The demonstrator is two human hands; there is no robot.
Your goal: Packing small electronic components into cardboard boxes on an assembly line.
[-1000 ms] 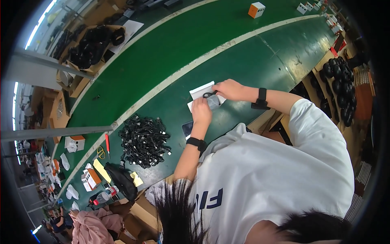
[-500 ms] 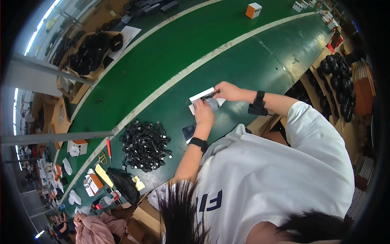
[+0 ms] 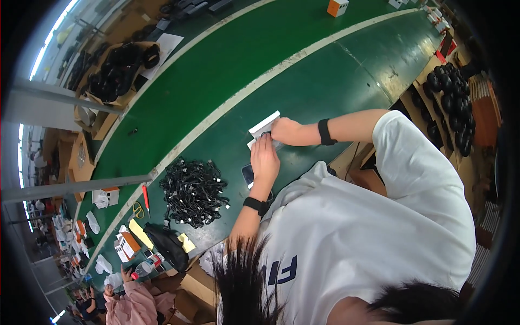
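A small white box (image 3: 264, 125) sits on the green table (image 3: 336, 81), one edge tilted up. My left hand (image 3: 265, 158), with a black watch at the wrist, presses on its near side. From the right, my right hand (image 3: 284, 130), with a black wristband behind it, grips the same box. Both hands cover most of it, so its contents are hidden. A dark phone (image 3: 247, 174) lies flat just beside my left forearm.
A heap of black cables (image 3: 192, 192) lies left of my hands. Red-handled tool (image 3: 145, 196), yellow scissors (image 3: 138, 210) and a black pouch (image 3: 168, 244) sit nearer the left edge. An orange-and-white box (image 3: 337, 6) stands far away. A person in pink (image 3: 135, 303) works lower left.
The white box lay open and flat with a black item on it; now both hands have closed in over it and its edge is raised.
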